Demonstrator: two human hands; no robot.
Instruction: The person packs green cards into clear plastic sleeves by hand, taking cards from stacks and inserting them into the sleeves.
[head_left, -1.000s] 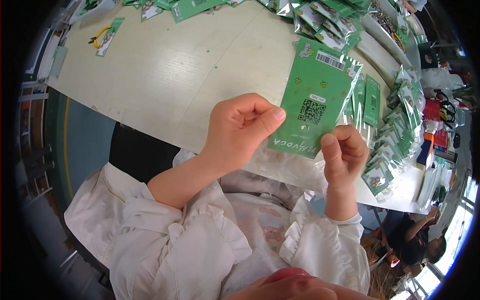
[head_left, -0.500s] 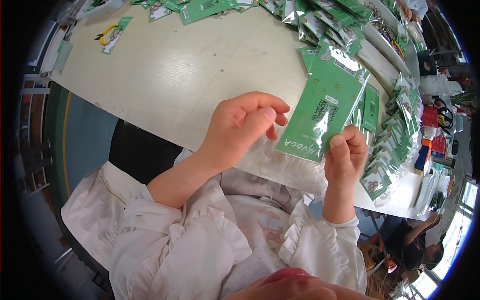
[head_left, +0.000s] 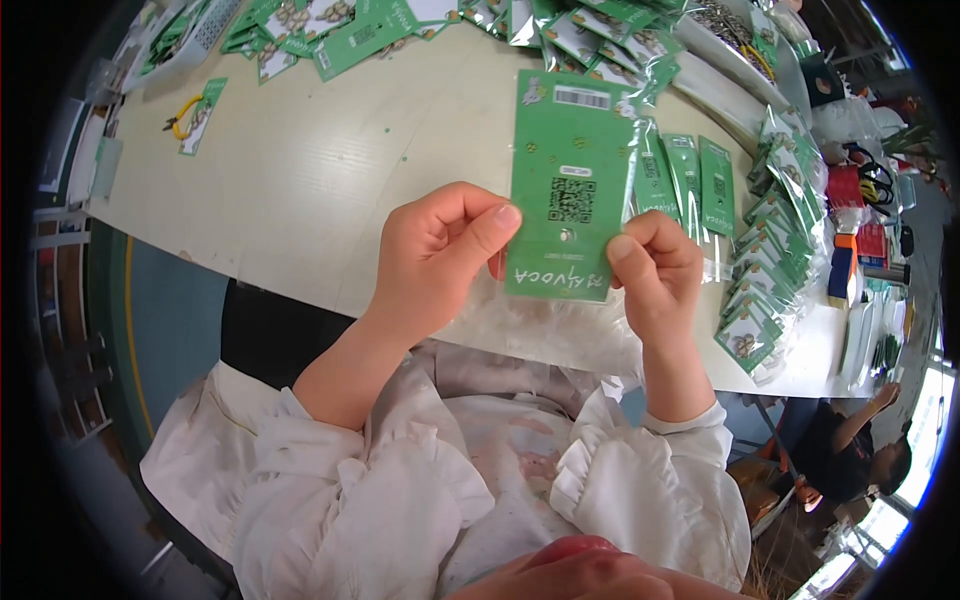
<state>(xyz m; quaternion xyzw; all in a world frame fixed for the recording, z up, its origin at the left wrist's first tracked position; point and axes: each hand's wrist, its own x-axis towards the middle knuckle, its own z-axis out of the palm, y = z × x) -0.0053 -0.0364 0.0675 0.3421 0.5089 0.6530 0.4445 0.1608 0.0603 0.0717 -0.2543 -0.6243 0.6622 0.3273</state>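
Observation:
Between my two hands stands a green printed card (head_left: 545, 150) in a clear plastic sleeve, raised above the near edge of the table. My left hand (head_left: 437, 252) pinches its left edge, thumb on the front and fingers behind it. On the opposite side my right hand (head_left: 655, 268) grips the lower right edge between thumb and bent fingers. A barcode and a square code show on the face toward me, and its print is upside down. What lies behind the card is hidden.
Sleeved green cards (head_left: 717, 185) lie right of my hands, beside an overlapping row of more (head_left: 765, 285). A heap of cards (head_left: 600, 40) covers the far side. Yellow-handled pliers (head_left: 183, 117) rest at far left. A person (head_left: 850, 450) sits at lower right.
My left hand has closed on the card's left edge after being apart from it. The card has moved left and turned from tilted to nearly upright. My right hand still holds it.

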